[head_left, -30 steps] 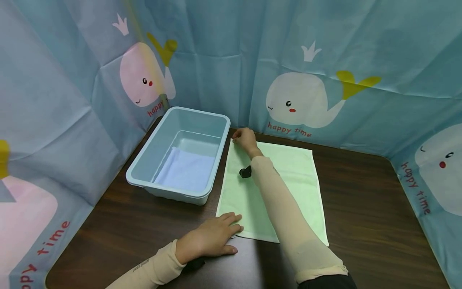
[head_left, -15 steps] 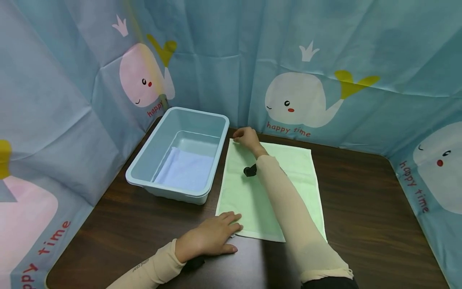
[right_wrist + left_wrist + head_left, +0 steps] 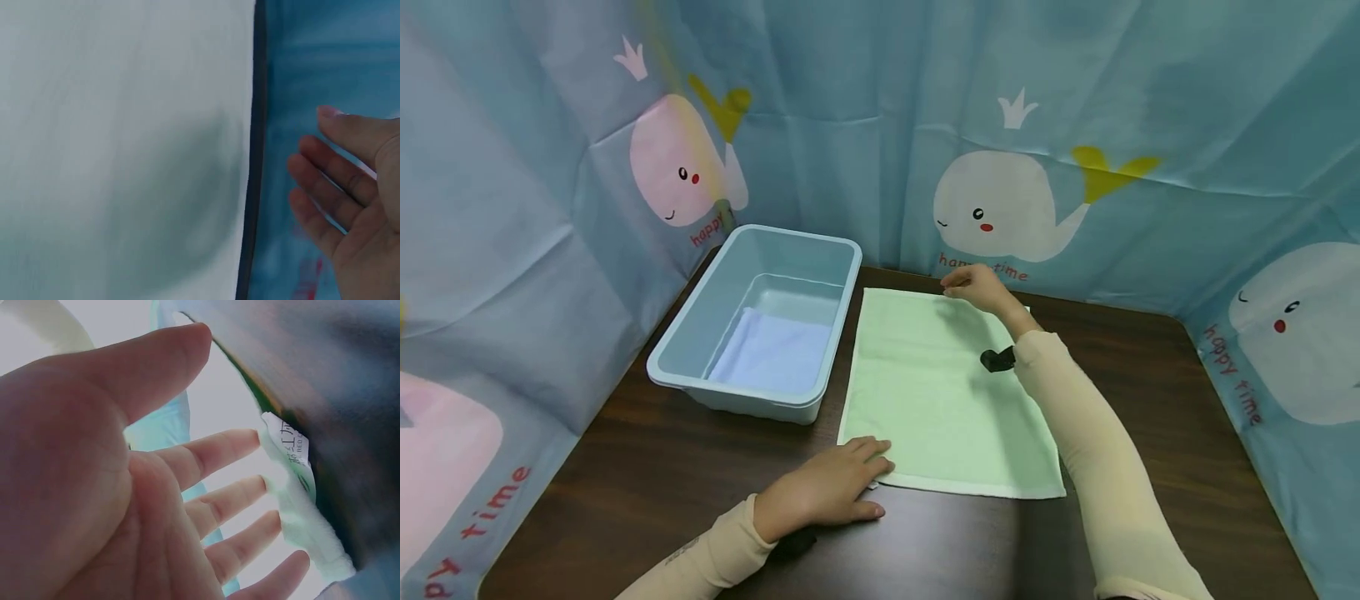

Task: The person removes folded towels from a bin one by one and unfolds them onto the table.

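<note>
A light green towel [image 3: 925,392] lies spread flat on the dark wooden table. My left hand [image 3: 831,483] rests with spread fingers on its near left corner; in the left wrist view the fingertips [image 3: 253,484] touch the towel's edge beside a white printed tag [image 3: 290,447]. Over the towel's far edge hovers my right hand [image 3: 981,287], casting a shadow on the cloth. In the right wrist view its fingers [image 3: 319,181] are loosely bent, with nothing between them and the thumb.
To the left of the towel stands a light blue plastic basin [image 3: 820,367] with a folded lavender cloth [image 3: 775,350] at its bottom. A blue curtain [image 3: 835,150] printed with whales hangs round the table's back and sides. Dark tabletop [image 3: 1135,358] shows at right.
My right hand has left the towel's far left corner and moved right along the far edge, uncovering the towel's middle. The left hand stays at the near left corner. The head view has shifted slightly.
</note>
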Available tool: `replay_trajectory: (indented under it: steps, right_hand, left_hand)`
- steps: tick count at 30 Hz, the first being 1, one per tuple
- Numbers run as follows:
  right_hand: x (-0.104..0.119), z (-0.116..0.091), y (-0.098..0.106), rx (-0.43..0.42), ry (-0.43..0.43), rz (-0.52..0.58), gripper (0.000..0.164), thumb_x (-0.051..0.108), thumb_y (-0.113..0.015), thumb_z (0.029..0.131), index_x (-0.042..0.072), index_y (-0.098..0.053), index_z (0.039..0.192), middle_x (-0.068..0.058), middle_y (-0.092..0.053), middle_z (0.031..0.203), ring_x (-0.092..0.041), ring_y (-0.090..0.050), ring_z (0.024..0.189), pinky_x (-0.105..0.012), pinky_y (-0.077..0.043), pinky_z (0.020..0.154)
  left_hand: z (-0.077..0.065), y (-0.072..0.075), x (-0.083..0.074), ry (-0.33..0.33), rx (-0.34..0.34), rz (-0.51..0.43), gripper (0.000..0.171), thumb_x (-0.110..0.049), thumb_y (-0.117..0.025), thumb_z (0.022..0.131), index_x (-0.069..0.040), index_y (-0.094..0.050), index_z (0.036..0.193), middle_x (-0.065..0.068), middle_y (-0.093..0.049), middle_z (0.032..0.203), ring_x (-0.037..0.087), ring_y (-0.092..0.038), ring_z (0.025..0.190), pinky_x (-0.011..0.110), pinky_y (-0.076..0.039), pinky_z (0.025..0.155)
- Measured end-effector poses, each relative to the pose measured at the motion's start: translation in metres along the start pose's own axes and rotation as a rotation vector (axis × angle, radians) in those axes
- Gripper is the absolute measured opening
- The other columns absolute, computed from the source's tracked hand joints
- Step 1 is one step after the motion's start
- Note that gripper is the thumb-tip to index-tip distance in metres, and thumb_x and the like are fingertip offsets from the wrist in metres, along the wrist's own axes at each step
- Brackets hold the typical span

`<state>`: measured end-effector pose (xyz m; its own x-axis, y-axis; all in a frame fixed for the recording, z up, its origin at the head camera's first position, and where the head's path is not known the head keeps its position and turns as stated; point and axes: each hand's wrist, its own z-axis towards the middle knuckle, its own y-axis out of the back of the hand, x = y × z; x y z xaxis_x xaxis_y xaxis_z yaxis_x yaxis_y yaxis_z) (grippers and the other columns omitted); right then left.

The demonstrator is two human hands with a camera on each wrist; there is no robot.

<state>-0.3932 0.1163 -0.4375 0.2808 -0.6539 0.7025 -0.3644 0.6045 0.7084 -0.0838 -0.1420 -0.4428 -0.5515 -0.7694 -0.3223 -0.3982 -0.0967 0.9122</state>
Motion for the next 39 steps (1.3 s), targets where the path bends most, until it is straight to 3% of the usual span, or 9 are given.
replay_trajectory:
  steps: [5, 8, 14, 19, 26, 39]
  right_hand:
    - [-0.037, -0.034, 0.027, -0.055, -0.037, -0.019, 0.039, 0.020, -0.063, 0.098, 0.004, -0.061, 0.134, -0.022, -0.061, 0.134, -0.037, -0.060, 0.119, -0.051, -0.050, 0.100]
    - [-0.059, -0.050, 0.036, -0.047, -0.078, -0.029, 0.044, 0.020, -0.061, 0.099, 0.005, -0.055, 0.140, -0.022, -0.055, 0.143, -0.039, -0.054, 0.128, -0.054, -0.048, 0.103]
    - [-0.091, -0.068, 0.031, 0.014, -0.133, -0.134, 0.051, 0.027, -0.065, 0.097, 0.017, -0.052, 0.145, -0.017, -0.040, 0.157, -0.041, -0.033, 0.146, -0.061, -0.036, 0.112]
    - [-0.098, -0.074, 0.026, 0.046, -0.101, -0.201, 0.055, 0.027, -0.067, 0.095, 0.014, -0.051, 0.146, -0.015, -0.032, 0.161, -0.041, -0.024, 0.150, -0.062, -0.026, 0.117]
    - [-0.098, -0.074, 0.025, 0.069, -0.111, -0.234, 0.057, 0.031, -0.064, 0.097, 0.015, -0.047, 0.148, -0.013, -0.026, 0.164, -0.042, -0.021, 0.151, -0.064, -0.025, 0.117]
    - [-0.093, -0.073, 0.024, 0.065, -0.115, -0.265, 0.056, 0.030, -0.063, 0.098, 0.014, -0.047, 0.149, -0.015, -0.027, 0.163, -0.042, -0.023, 0.150, -0.064, -0.025, 0.117]
  left_hand:
    - [0.002, -0.001, 0.000, -0.009, -0.002, -0.006, 0.061, -0.046, -0.067, 0.092, -0.015, -0.051, 0.143, 0.008, -0.041, 0.156, 0.028, -0.039, 0.145, 0.045, -0.043, 0.112]
    - [0.003, -0.003, -0.001, -0.013, 0.007, -0.011, 0.066, -0.046, -0.066, 0.092, -0.017, -0.046, 0.148, 0.008, -0.036, 0.160, 0.031, -0.036, 0.148, 0.047, -0.042, 0.113]
    - [0.002, -0.006, 0.000, -0.018, 0.029, -0.021, 0.070, -0.045, -0.067, 0.092, -0.017, -0.043, 0.151, 0.008, -0.031, 0.163, 0.032, -0.030, 0.151, 0.048, -0.041, 0.114]
    - [0.003, -0.008, 0.000, -0.029, 0.040, 0.008, 0.070, -0.045, -0.066, 0.092, -0.017, -0.042, 0.151, 0.007, -0.029, 0.164, 0.032, -0.029, 0.151, 0.046, -0.038, 0.116]
    - [-0.001, -0.006, -0.004, -0.008, 0.064, 0.038, 0.068, -0.047, -0.066, 0.091, -0.020, -0.044, 0.150, 0.006, -0.032, 0.163, 0.032, -0.032, 0.150, 0.046, -0.041, 0.114]
    - [-0.001, -0.005, -0.008, -0.007, 0.035, 0.050, 0.065, -0.048, -0.066, 0.092, -0.019, -0.048, 0.147, 0.007, -0.037, 0.160, 0.032, -0.036, 0.148, 0.047, -0.042, 0.113]
